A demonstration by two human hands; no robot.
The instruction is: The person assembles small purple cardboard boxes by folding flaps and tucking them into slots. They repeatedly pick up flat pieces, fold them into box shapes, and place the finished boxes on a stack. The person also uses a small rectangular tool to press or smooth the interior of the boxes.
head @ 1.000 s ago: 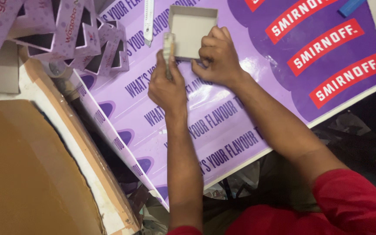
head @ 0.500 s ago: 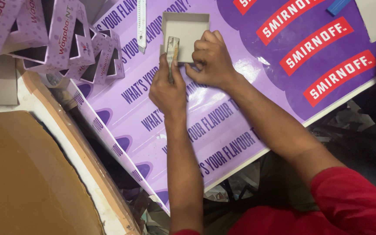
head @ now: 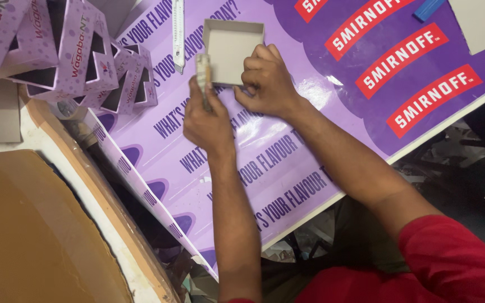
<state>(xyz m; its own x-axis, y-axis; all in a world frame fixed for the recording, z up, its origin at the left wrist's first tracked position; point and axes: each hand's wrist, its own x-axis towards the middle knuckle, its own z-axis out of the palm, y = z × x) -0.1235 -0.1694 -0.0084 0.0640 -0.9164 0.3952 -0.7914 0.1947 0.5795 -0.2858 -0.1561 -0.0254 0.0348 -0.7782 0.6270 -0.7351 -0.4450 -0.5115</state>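
Purple printed surface (head: 321,163): left hand (head: 206,115) fingers clamped on tape roll (head: 202,76); right hand (head: 268,81) fingers pinching grey cardboard tray (head: 232,47) wall.

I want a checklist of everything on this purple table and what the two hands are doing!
Surface: purple printed board lying flat, used as the tabletop.
Job's things: shallow grey cardboard tray, open side up; narrow folded strip upright at its left edge.
Clutter: pile of purple die-cut boxes top left; long white strip; blue object at the top edge.
Grippers: left hand pinches the strip; right hand presses the tray's near wall.
Cables: nothing seen.
Surroundings: brown cardboard sheet lower left; dark floor at right.
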